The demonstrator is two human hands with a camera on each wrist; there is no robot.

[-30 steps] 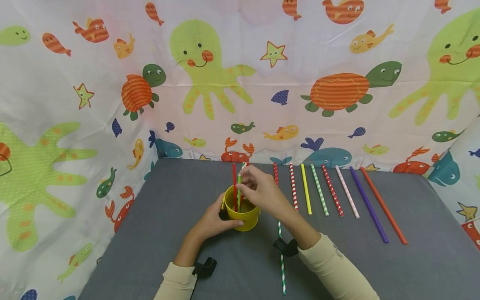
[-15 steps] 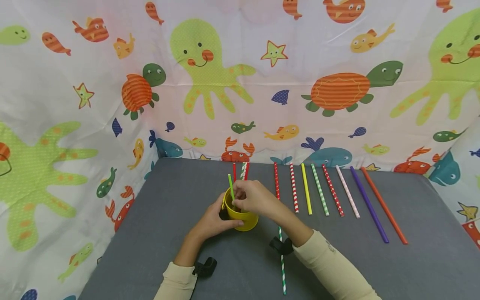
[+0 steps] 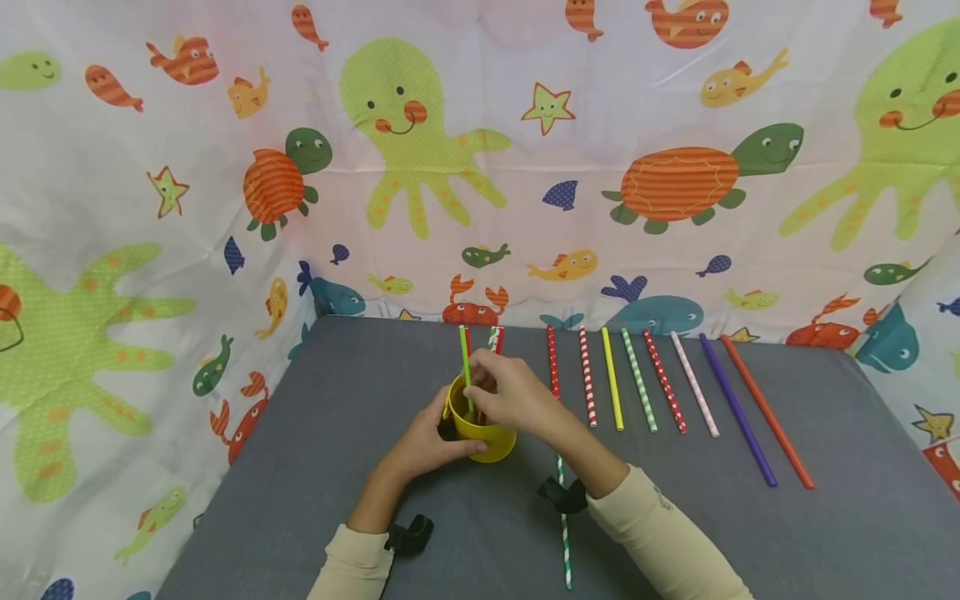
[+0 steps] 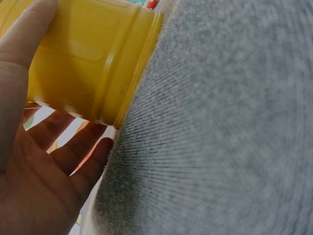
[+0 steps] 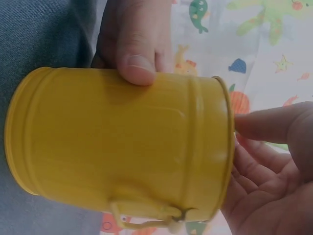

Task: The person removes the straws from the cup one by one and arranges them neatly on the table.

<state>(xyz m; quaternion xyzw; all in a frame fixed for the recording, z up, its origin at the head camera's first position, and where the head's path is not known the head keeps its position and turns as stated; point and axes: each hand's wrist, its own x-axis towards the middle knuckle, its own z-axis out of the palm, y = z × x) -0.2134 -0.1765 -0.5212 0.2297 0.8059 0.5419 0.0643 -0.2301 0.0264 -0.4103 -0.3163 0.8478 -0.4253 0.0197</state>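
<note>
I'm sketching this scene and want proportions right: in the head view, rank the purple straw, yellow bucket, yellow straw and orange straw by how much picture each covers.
1. Yellow bucket, though partly hidden by the left hand and right hand
2. Orange straw and purple straw: too alike to rank
3. Yellow straw

A white printed fabric [image 3: 517, 179] hangs behind the grey table [image 3: 322, 417] and wraps round its left and right sides like a three-sided screen. Its sea creatures include a smiling green octopus [image 3: 405, 100], a large orange-shelled turtle [image 3: 678, 183], a yellow-green starfish [image 3: 548, 108], a red crab [image 3: 469, 312] and a blue whale [image 3: 660, 315] along the table's far edge. A horizontal crease crosses the back panel, which has a faint pinkish tint. The light is soft and fairly even, with a pale sheen on the fabric's upper right; close up, the tabletop looks finely textured
</note>
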